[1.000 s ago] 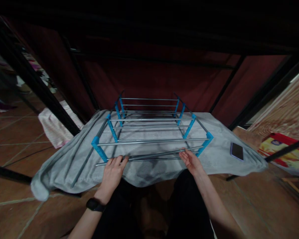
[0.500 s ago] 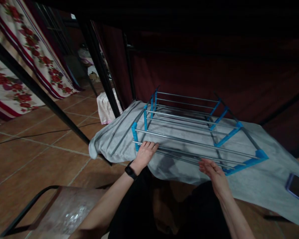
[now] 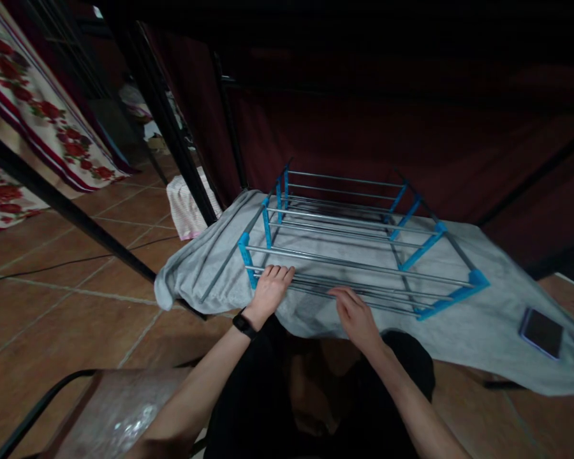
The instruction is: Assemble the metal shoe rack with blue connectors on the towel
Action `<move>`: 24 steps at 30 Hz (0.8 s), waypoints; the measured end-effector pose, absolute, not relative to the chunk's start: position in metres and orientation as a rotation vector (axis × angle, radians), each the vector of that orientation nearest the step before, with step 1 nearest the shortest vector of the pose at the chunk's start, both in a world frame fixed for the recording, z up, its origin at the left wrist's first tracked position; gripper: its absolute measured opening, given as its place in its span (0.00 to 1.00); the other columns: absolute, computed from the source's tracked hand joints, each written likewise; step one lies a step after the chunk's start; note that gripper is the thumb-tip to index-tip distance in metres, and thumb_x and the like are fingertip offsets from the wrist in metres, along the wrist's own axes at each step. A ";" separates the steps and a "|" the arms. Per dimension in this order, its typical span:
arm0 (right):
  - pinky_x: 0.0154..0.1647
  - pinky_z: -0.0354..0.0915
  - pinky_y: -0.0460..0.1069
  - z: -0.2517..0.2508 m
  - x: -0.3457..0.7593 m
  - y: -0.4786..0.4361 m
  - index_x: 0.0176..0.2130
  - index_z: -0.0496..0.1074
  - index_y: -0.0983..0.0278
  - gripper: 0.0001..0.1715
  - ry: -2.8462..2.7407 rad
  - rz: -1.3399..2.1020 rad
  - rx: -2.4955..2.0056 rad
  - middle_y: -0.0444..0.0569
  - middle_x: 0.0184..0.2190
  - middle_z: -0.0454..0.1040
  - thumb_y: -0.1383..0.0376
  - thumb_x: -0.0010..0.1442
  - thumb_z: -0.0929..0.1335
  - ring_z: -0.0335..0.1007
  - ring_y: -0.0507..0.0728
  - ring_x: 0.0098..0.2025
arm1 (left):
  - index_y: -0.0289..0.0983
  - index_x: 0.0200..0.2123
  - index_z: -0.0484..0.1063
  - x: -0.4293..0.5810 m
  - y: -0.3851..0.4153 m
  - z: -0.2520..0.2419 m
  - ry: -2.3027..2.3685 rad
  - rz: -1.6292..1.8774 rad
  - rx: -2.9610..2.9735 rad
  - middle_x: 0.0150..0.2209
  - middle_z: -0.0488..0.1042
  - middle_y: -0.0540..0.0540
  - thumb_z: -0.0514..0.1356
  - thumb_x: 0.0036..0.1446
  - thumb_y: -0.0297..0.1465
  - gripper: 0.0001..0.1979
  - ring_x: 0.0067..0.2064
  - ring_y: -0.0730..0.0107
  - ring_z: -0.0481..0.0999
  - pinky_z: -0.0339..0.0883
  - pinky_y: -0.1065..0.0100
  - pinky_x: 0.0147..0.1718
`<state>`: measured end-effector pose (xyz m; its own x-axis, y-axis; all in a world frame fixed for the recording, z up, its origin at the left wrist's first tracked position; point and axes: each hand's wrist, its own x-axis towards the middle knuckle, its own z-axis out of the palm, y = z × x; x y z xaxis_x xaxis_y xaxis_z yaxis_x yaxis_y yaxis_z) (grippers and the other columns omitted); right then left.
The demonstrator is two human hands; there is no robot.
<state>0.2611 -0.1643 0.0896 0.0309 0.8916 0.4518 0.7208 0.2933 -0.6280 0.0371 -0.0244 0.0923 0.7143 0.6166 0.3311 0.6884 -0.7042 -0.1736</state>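
Note:
A rack of thin metal tubes [image 3: 358, 261] with blue plastic end pieces [image 3: 454, 305], resembling a shoe rack, lies on a grey cloth [image 3: 459, 338]. My left hand [image 3: 271, 290], with a black band on its wrist, has its fingers wrapped over a metal tube at the rack's near left, beside a blue end piece [image 3: 247, 260]. Near the middle of the front tubes is my right hand [image 3: 358, 319], its fingers curled and close together. Whether anything sits between those fingers is hidden.
A phone [image 3: 541, 333] rests on the cloth at the right. At lower left stands a chair [image 3: 110, 408] with shiny plastic on it. A dark frame post [image 3: 172, 121] rises beyond the cloth, and a cable [image 3: 76, 260] crosses the tiled floor.
My right hand has moved left along the front tubes, away from the right blue end piece, and its fingers have curled. My left hand stays on its tube. The view has shifted slightly right.

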 end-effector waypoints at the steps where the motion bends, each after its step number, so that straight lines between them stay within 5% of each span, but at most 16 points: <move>1: 0.57 0.71 0.54 0.088 0.256 -0.163 0.51 0.76 0.57 0.22 -1.750 0.270 -1.467 0.50 0.50 0.77 0.71 0.68 0.59 0.75 0.57 0.53 | 0.33 0.60 0.69 0.037 -0.024 0.092 -1.029 -0.368 -2.637 0.42 0.75 0.40 0.49 0.69 0.24 0.20 0.45 0.56 0.72 0.63 0.57 0.50; 9: 0.57 0.71 0.54 0.070 0.248 -0.161 0.50 0.77 0.59 0.23 -1.725 0.309 -1.537 0.50 0.49 0.77 0.75 0.65 0.60 0.75 0.57 0.51 | 0.32 0.59 0.71 0.035 -0.018 0.088 -0.956 -0.461 -2.658 0.43 0.75 0.36 0.49 0.66 0.22 0.21 0.46 0.53 0.73 0.65 0.54 0.49; 19: 0.65 0.64 0.58 0.109 0.236 -0.126 0.57 0.75 0.58 0.25 -1.800 0.220 -1.488 0.53 0.57 0.74 0.69 0.70 0.58 0.69 0.60 0.60 | 0.34 0.57 0.71 0.047 -0.027 0.088 -1.085 -0.433 -2.647 0.42 0.75 0.39 0.50 0.68 0.24 0.18 0.47 0.56 0.73 0.66 0.54 0.50; 24: 0.67 0.60 0.56 0.129 0.193 -0.078 0.59 0.73 0.61 0.25 -2.067 0.250 -1.402 0.54 0.60 0.72 0.70 0.70 0.57 0.66 0.59 0.62 | 0.33 0.47 0.75 0.052 -0.022 0.067 -1.206 -0.585 -2.717 0.43 0.76 0.38 0.52 0.66 0.23 0.13 0.52 0.52 0.72 0.65 0.51 0.55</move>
<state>0.1927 -0.0779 0.1295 -0.2433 0.8901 0.3854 0.7727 0.4181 -0.4777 0.0516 -0.0218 0.0669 0.6094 0.6904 0.3898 0.7336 -0.6775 0.0529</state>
